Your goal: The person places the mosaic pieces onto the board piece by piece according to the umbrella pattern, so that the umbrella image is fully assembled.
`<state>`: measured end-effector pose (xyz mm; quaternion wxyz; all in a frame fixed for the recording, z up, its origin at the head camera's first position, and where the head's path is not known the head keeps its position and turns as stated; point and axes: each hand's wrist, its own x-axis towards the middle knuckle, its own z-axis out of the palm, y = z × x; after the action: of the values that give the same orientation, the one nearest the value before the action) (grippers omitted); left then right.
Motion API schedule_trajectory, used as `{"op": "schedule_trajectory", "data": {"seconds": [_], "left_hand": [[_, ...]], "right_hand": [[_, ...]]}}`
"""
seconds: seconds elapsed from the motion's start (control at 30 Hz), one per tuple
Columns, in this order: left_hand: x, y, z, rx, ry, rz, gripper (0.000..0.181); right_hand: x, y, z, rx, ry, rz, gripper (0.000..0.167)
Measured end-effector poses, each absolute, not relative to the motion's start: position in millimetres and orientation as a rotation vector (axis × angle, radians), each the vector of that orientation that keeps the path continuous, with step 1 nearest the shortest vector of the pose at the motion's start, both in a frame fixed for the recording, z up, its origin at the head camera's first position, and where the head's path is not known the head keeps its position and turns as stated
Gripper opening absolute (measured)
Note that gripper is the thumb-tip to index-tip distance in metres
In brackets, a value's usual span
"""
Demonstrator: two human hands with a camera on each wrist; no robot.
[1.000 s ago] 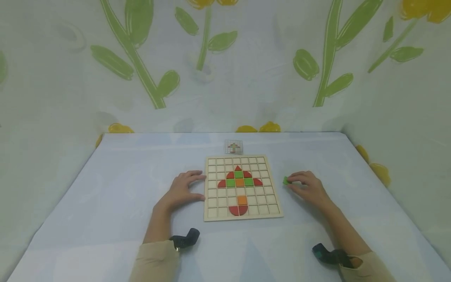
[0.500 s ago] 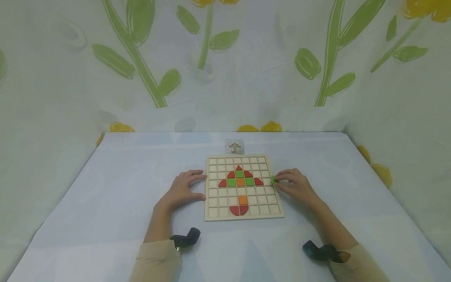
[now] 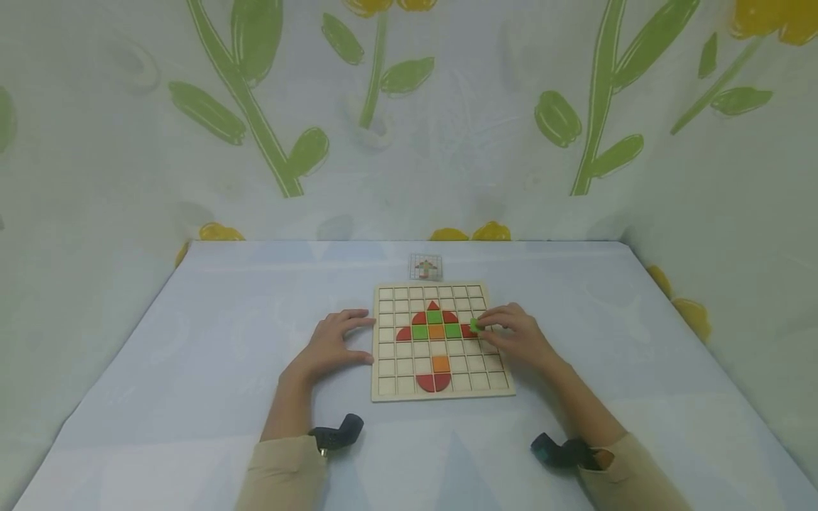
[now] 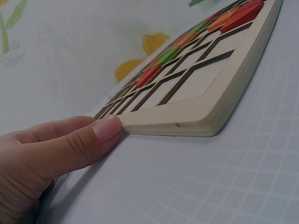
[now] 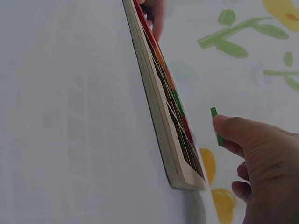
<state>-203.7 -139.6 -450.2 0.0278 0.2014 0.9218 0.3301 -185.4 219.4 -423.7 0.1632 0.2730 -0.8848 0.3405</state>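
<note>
Between thumb and fingers my right hand [image 3: 519, 336] pinches a small green square tile [image 3: 474, 326], held above the right side of a wooden grid board [image 3: 441, 398]. In the right wrist view the green tile [image 5: 214, 113] stands on edge, raised off the board. My left hand [image 3: 331, 342] touches the board's left edge with spread thumb and fingers; the thumb [image 4: 106, 128] lies against the frame in the left wrist view. Set in the grid are a red triangle [image 3: 433, 306], several red rounded pieces, green squares and two orange squares. The held tile partly covers the rightmost red piece.
Just behind the board lies a small picture card [image 3: 425, 267] with a similar coloured figure on a grid. A white cloth covers the table [image 3: 255, 284], and a flower-patterned curtain [image 3: 473, 156] hangs behind it. Each wrist wears a black camera mount [image 3: 341, 431].
My right hand has moved left with the green tile, from beside the board to over its right-hand squares. The left hand has stayed at the board's left edge.
</note>
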Motion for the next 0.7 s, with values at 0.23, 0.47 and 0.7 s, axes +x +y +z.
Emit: {"op": "schedule_trajectory", "data": {"seconds": [0.23, 0.47, 0.7], "left_hand": [[-203.9, -140.5, -449.9, 0.625, 2.838, 1.033, 0.070], [-204.0, -139.2, -449.2, 0.604, 2.832, 1.036, 0.069], [-203.1, -140.0, -449.5, 0.601, 2.835, 1.032, 0.069]], "right_hand": [[-191.0, 207.2, -427.9, 0.914, -2.439, 0.897, 0.017], [-192.7, 196.0, -430.2, 0.991, -2.482, 0.914, 0.016], [-193.4, 182.8, -430.6, 1.073, -2.534, 0.970, 0.015]]}}
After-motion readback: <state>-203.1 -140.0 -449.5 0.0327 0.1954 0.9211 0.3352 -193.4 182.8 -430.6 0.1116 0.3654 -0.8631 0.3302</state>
